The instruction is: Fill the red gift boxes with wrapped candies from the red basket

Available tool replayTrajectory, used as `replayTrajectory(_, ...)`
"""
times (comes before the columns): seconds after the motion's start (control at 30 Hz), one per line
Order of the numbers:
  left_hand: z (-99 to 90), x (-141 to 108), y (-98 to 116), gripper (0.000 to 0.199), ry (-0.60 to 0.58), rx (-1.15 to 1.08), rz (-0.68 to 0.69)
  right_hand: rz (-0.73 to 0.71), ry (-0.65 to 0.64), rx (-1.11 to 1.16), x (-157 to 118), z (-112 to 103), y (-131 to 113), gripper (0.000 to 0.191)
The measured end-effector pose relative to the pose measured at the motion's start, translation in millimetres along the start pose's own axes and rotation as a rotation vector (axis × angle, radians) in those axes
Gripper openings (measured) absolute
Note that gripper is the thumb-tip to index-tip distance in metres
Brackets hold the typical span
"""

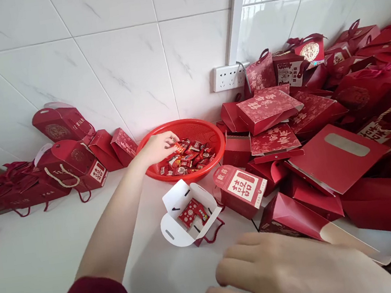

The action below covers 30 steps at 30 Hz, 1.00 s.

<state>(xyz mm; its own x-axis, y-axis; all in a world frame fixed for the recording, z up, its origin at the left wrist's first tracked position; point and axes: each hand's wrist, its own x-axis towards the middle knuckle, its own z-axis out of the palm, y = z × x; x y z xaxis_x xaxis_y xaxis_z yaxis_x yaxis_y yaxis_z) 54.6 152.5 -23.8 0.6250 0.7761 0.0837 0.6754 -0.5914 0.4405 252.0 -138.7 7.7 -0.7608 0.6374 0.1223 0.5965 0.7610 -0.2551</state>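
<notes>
My left hand [162, 144] reaches over a red plastic basket [211, 132] against the wall. Its fingertips are pinched on an orange-red wrapped candy [180, 147]. More wrapped candies [196, 153] lie in the bottom of the basket. In front of the basket stands an open gift box [175, 234], white inside with its flaps spread. Red packets [190, 213] and a small wrapped sweet sit in it, and a dark red cord loops out at its side. My right hand [267, 272] is close to the camera and blurred, its fingers bent downward and their tips hidden.
A closed red gift box [243, 188] stands right of the open one. Behind it, red boxes [270, 107] are heaped along the right side. More red boxes [70, 159] line the wall at left. A power strip [229, 77] is fixed to the tiled wall.
</notes>
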Motion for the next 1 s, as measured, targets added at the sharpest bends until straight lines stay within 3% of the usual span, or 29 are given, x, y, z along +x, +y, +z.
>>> replayTrajectory(0.03,-4.4,-19,10,0.03,0.063,-0.066,0.011,-0.008,-0.026,0.022,3,-6,4,0.01)
replayTrajectory(0.1,-9.8,-59,32,0.031,0.167,-0.415,0.027,-0.053,-0.036,0.116,9,-17,17,0.015)
replayTrajectory(0.17,-11.4,-97,51,0.024,0.159,-0.595,0.011,-0.057,0.003,0.239,17,-25,34,0.021)
replayTrajectory(0.23,-10.7,-125,63,0.017,0.16,-0.66,0.052,-0.004,0.079,0.349,28,-27,51,0.015)
replayTrajectory(0.37,-7.2,-147,66,0.011,0.309,-0.563,0.307,0.136,0.317,0.52,53,-18,71,0.026)
replayTrajectory(0.47,-5.2,-149,61,0.022,0.43,-0.36,0.551,0.062,0.371,0.601,68,-8,73,0.033)
replayTrajectory(0.57,-4.4,-151,61,0.027,0.484,-0.226,0.669,-0.005,0.381,0.618,74,-3,72,0.025)
replayTrajectory(0.63,-3.9,-154,63,0.029,0.523,-0.218,0.641,-0.007,0.446,0.581,76,-1,71,0.023)
replayTrajectory(0.73,-2.5,-156,67,0.033,0.527,-0.429,0.407,-0.014,0.573,0.483,77,2,71,0.021)
replayTrajectory(0.83,-2.4,-156,70,0.028,0.337,-0.701,0.161,-0.024,0.648,0.392,79,5,71,0.019)
replayTrajectory(0.9,-3.9,-155,71,0.024,0.192,-0.781,0.094,-0.024,0.663,0.356,80,7,70,0.019)
replayTrajectory(1.0,-6.8,-156,73,0.02,0.094,-0.797,0.029,-0.042,0.664,0.314,82,9,70,0.02)
